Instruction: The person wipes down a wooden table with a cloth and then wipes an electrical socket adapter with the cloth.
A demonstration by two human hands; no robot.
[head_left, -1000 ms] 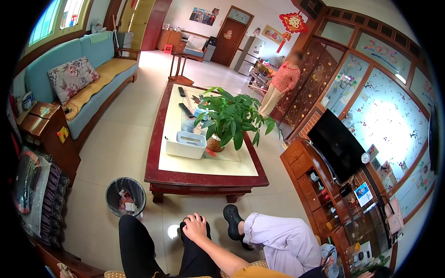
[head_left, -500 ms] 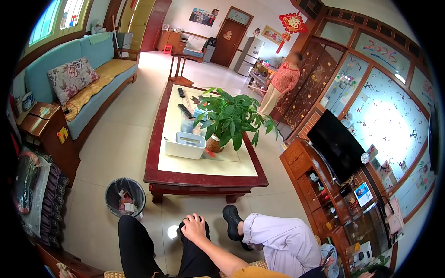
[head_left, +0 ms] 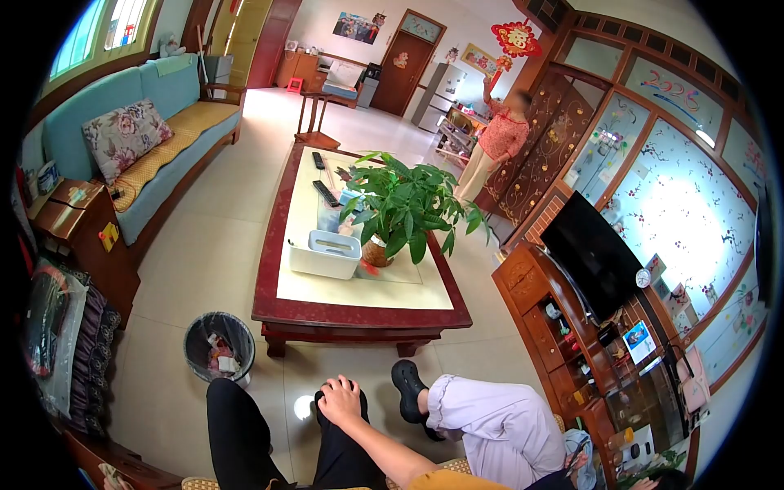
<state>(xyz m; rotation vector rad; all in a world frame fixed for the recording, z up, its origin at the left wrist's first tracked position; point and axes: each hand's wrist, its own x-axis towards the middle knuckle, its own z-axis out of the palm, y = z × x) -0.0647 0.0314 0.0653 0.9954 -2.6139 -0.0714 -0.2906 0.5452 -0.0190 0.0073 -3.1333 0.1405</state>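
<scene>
My right hand (head_left: 341, 402) rests on the knee of my black trousers (head_left: 347, 449), its fingers spread over the top and holding nothing. The forearm comes in from a yellow sleeve (head_left: 457, 480) at the bottom edge. My left hand does not show. Beyond my knees stands a dark red coffee table (head_left: 351, 314) with a pale top. On it are a white tissue box (head_left: 325, 255), a leafy potted plant (head_left: 408, 208) and two black remotes, one farther back (head_left: 318, 161) and one nearer (head_left: 326, 193).
A lined trash bin (head_left: 219, 347) stands left of my legs. Beside me on the right is a seated person's leg in lavender trousers (head_left: 498, 416). Another person (head_left: 500, 139) stands near the dark door, one arm raised. A blue sofa (head_left: 163, 147) lines the left; a television (head_left: 594, 255) is right.
The standing person has raised one arm toward the red hanging decoration. My right hand has stayed on my knee.
</scene>
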